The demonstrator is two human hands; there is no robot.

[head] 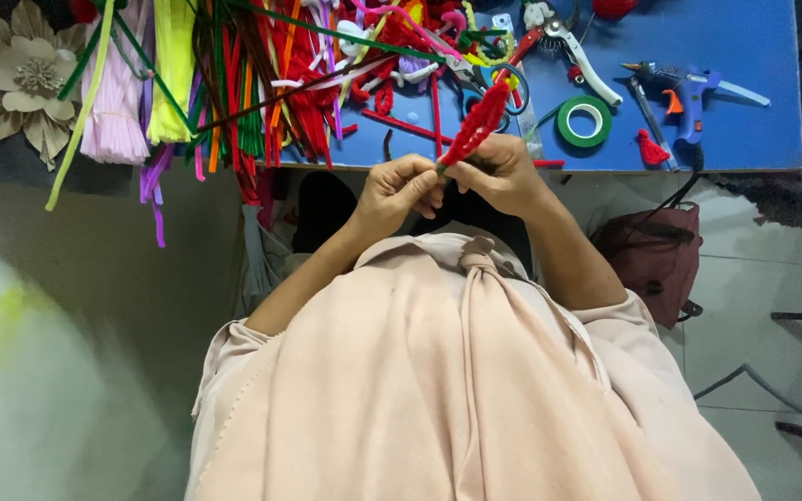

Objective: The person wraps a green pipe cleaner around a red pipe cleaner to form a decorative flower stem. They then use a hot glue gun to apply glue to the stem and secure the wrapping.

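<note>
Both my hands meet at the near edge of a blue table (744, 56). My left hand (396, 190) and my right hand (501, 172) pinch the lower end of a red fuzzy pipe-cleaner leaf shape (475, 125), which points up and away over the table. The stem end is hidden between my fingers. My beige garment fills the lower part of the view.
A heap of coloured pipe cleaners (262, 74) covers the table's left half. To the right lie pruning shears (559, 42), a green tape roll (584, 122), a blue glue gun (684, 93) and a small red piece (652, 148). A maroon bag (656, 255) sits on the floor; a paper flower (16, 79) lies far left.
</note>
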